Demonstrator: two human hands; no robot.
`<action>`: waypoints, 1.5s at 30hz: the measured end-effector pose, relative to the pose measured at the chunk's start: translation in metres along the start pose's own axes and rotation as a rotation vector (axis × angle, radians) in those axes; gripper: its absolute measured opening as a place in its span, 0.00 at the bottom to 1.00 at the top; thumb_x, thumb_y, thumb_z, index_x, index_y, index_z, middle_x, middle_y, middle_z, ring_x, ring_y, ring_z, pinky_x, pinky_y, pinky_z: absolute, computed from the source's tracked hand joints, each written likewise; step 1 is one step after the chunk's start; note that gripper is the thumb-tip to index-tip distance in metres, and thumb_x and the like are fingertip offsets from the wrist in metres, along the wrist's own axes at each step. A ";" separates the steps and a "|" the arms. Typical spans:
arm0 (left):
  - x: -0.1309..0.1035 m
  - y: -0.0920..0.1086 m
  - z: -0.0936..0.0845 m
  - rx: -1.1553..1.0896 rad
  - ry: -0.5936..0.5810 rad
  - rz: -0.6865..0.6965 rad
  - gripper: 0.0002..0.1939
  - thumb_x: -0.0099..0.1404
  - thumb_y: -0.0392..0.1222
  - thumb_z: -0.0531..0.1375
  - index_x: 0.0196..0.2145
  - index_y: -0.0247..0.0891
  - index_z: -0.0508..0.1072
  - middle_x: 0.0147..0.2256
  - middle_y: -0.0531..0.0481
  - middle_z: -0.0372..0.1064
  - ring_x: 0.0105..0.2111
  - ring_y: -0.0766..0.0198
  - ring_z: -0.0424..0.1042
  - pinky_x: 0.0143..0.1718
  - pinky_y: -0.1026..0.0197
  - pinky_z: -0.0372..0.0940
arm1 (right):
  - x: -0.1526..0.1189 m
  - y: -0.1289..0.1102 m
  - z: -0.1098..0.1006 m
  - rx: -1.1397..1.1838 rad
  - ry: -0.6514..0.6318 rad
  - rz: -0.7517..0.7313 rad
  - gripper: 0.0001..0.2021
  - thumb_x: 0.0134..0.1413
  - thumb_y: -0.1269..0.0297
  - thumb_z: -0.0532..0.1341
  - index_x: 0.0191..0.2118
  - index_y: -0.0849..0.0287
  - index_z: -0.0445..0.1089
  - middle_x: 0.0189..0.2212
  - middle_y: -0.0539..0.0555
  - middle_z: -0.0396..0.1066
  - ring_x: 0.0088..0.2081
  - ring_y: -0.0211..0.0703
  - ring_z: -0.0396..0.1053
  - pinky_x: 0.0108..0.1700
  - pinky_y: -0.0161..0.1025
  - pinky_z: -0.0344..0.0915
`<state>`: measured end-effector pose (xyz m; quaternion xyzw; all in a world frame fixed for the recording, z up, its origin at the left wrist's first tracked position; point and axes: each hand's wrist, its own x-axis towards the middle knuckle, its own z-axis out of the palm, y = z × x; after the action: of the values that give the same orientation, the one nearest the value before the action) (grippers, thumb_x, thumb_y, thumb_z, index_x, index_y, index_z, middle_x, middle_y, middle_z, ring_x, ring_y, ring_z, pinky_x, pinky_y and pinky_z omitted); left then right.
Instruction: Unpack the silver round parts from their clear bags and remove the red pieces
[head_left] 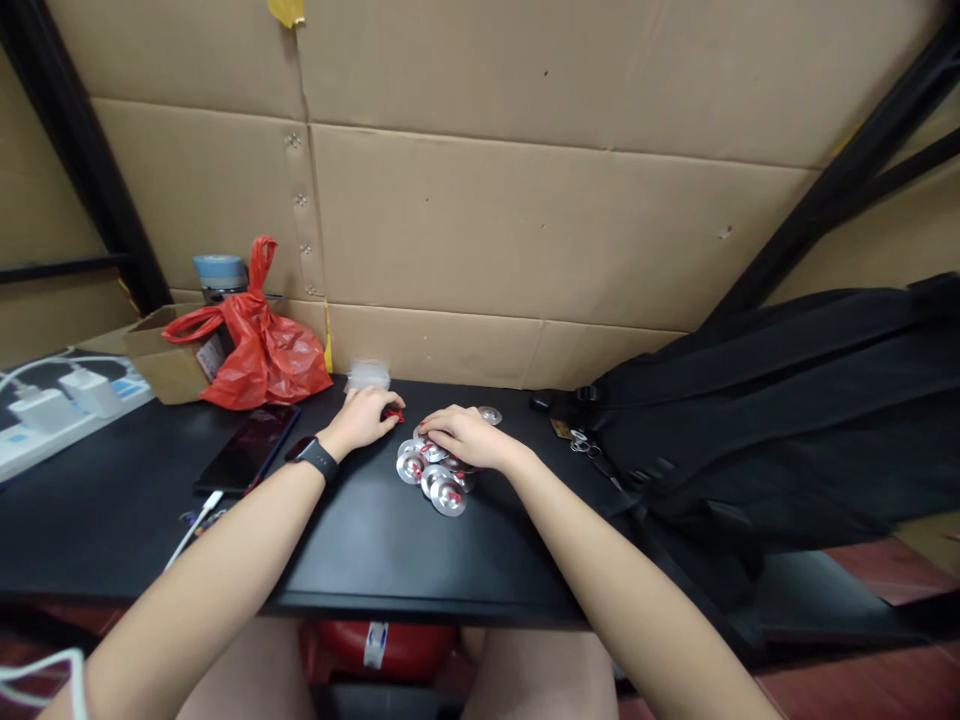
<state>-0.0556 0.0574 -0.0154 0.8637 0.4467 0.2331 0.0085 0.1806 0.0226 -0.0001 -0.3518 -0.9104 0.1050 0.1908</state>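
Observation:
Left of the pile, my left hand (365, 418) wears a dark watch and has its curled fingers closed around a small red piece (394, 413), partly covered by them. My right hand (469, 437) reaches over a pile of shiny silver domed discs (448, 496) that look like finger cymbals with red loops. Its thumb and fingertips come together at a silver disc (418, 433) on the pile's far left side. The palm hides part of the pile. Another silver disc (490, 415) lies just beyond my right hand.
A clear plastic packet (368, 375) lies by the cardboard wall (480, 240). On the left are a red plastic bag (270, 350), a cardboard box (169, 360), a phone (247, 450) and a power strip (45, 440). A black backpack (787, 420) and keys (579, 441) lie right.

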 end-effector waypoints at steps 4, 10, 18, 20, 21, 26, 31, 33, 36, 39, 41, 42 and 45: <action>0.000 0.007 0.000 -0.027 0.027 -0.012 0.10 0.65 0.40 0.58 0.42 0.44 0.77 0.45 0.50 0.76 0.48 0.53 0.70 0.49 0.52 0.59 | 0.001 0.007 0.002 0.080 0.110 0.040 0.14 0.64 0.69 0.55 0.44 0.53 0.77 0.45 0.53 0.78 0.49 0.47 0.73 0.54 0.45 0.65; 0.000 0.018 0.003 -0.169 0.109 0.008 0.11 0.67 0.38 0.56 0.43 0.43 0.76 0.45 0.50 0.76 0.46 0.57 0.72 0.50 0.54 0.63 | 0.003 0.011 0.001 0.329 0.365 0.112 0.12 0.60 0.69 0.57 0.46 0.56 0.76 0.47 0.56 0.76 0.49 0.48 0.74 0.52 0.46 0.70; -0.001 0.044 -0.004 -0.405 0.312 0.028 0.04 0.65 0.40 0.60 0.36 0.39 0.75 0.40 0.48 0.75 0.42 0.58 0.73 0.48 0.56 0.66 | 0.006 -0.005 0.011 0.799 0.415 0.104 0.17 0.47 0.64 0.69 0.46 0.58 0.73 0.49 0.57 0.71 0.41 0.46 0.78 0.44 0.40 0.77; -0.002 0.047 -0.006 -0.397 0.317 0.012 0.03 0.64 0.39 0.60 0.34 0.39 0.74 0.38 0.48 0.75 0.42 0.58 0.73 0.47 0.56 0.65 | 0.007 -0.008 0.012 0.797 0.429 0.112 0.18 0.46 0.63 0.70 0.45 0.58 0.73 0.47 0.57 0.72 0.40 0.46 0.79 0.43 0.40 0.77; -0.002 0.047 -0.007 -0.389 0.312 0.007 0.03 0.64 0.38 0.60 0.33 0.39 0.74 0.38 0.48 0.75 0.42 0.58 0.72 0.46 0.56 0.65 | 0.007 -0.008 0.013 0.793 0.438 0.116 0.18 0.45 0.63 0.70 0.44 0.58 0.73 0.46 0.57 0.72 0.39 0.46 0.79 0.42 0.40 0.77; -0.003 0.048 -0.007 -0.379 0.265 0.018 0.03 0.65 0.38 0.58 0.33 0.39 0.72 0.38 0.48 0.73 0.42 0.57 0.71 0.46 0.55 0.64 | 0.007 -0.010 0.011 0.652 0.490 0.084 0.17 0.46 0.63 0.70 0.44 0.58 0.73 0.44 0.56 0.74 0.42 0.46 0.77 0.40 0.39 0.75; -0.003 0.051 -0.005 -0.366 0.199 0.011 0.03 0.64 0.36 0.56 0.36 0.40 0.70 0.41 0.48 0.72 0.45 0.57 0.69 0.49 0.54 0.63 | 0.007 -0.013 0.010 0.629 0.443 0.082 0.19 0.50 0.63 0.67 0.49 0.57 0.70 0.48 0.57 0.73 0.45 0.45 0.76 0.42 0.39 0.73; -0.002 0.053 -0.005 -0.340 0.163 -0.009 0.04 0.65 0.37 0.56 0.36 0.41 0.70 0.41 0.48 0.72 0.46 0.56 0.69 0.49 0.53 0.62 | 0.007 -0.013 0.010 0.651 0.415 0.104 0.18 0.49 0.63 0.66 0.48 0.58 0.70 0.46 0.57 0.74 0.44 0.45 0.76 0.42 0.39 0.73; -0.001 0.050 -0.007 -0.276 0.162 -0.078 0.05 0.67 0.40 0.56 0.37 0.41 0.71 0.42 0.48 0.73 0.47 0.55 0.69 0.50 0.51 0.60 | 0.007 -0.006 0.006 0.535 0.465 0.149 0.18 0.47 0.64 0.66 0.46 0.57 0.70 0.44 0.56 0.76 0.42 0.44 0.76 0.40 0.38 0.71; 0.000 0.035 -0.008 -0.158 0.181 -0.191 0.06 0.67 0.43 0.57 0.37 0.41 0.73 0.42 0.47 0.74 0.47 0.52 0.69 0.49 0.49 0.59 | 0.001 0.012 -0.006 0.321 0.523 0.224 0.18 0.45 0.65 0.66 0.46 0.56 0.71 0.41 0.54 0.77 0.40 0.45 0.75 0.40 0.39 0.70; -0.001 0.022 -0.008 -0.089 0.155 -0.242 0.06 0.65 0.43 0.58 0.35 0.42 0.74 0.43 0.47 0.75 0.48 0.51 0.68 0.48 0.49 0.59 | -0.006 0.028 -0.015 0.176 0.521 0.287 0.16 0.44 0.67 0.65 0.43 0.57 0.73 0.37 0.53 0.78 0.37 0.44 0.75 0.40 0.39 0.69; -0.001 0.016 -0.007 -0.067 0.130 -0.253 0.06 0.65 0.43 0.59 0.34 0.42 0.75 0.43 0.48 0.75 0.48 0.50 0.68 0.47 0.49 0.59 | -0.010 0.037 -0.019 0.107 0.507 0.323 0.13 0.45 0.68 0.65 0.41 0.57 0.74 0.34 0.52 0.78 0.35 0.44 0.75 0.40 0.39 0.68; -0.003 0.004 -0.004 -0.034 0.075 -0.265 0.06 0.63 0.44 0.60 0.32 0.43 0.77 0.42 0.49 0.76 0.47 0.49 0.69 0.45 0.50 0.60 | -0.021 0.062 -0.026 -0.047 0.432 0.440 0.11 0.43 0.70 0.65 0.38 0.58 0.75 0.33 0.52 0.78 0.35 0.44 0.74 0.41 0.39 0.68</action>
<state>-0.0559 0.0523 -0.0120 0.7876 0.5527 0.2699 0.0373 0.2429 0.0548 -0.0028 -0.5589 -0.7529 0.0455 0.3446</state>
